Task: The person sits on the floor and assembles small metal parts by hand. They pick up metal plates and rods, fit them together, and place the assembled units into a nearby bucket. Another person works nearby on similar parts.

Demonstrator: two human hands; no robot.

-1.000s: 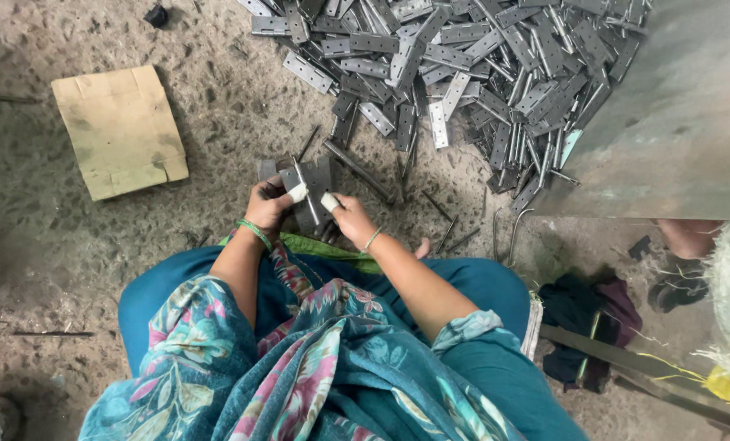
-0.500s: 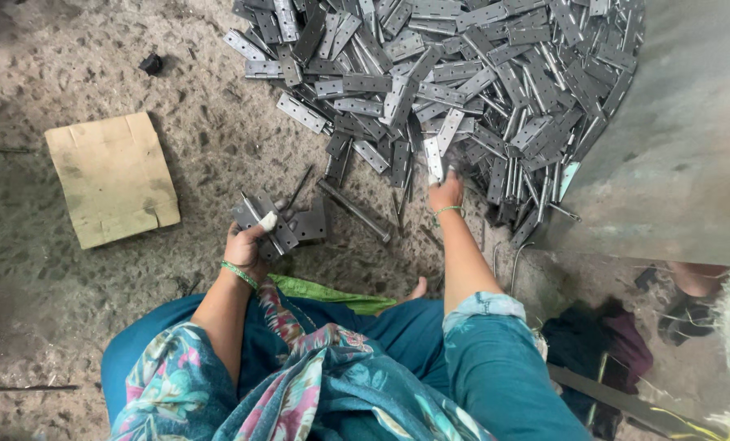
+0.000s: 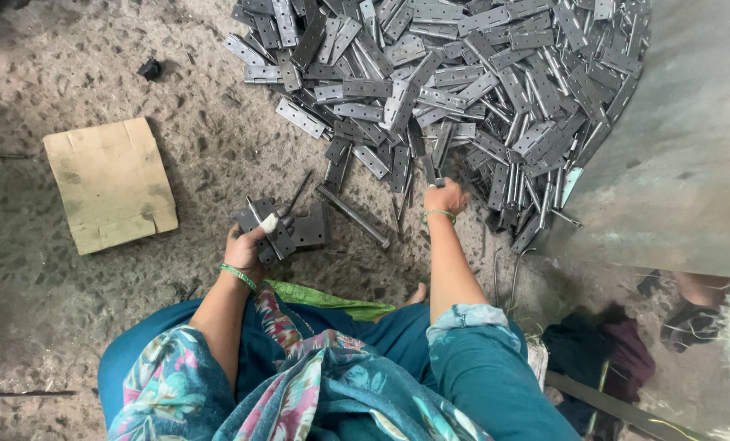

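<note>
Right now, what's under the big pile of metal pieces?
The pile of metal hinges lies on the rough grey floor, which shows all around it. The right hand reaches into its near edge. Whatever lies beneath the middle of the pile is covered.

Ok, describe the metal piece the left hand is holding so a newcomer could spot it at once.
Start at the big pile of grey metal hinges at the top of the floor, then drop to the flat cardboard piece on the left. Just right of it, the left hand grips an opened hinge. Unlike the heaped ones, it lies apart, spread open, beside a loose pin.
</note>
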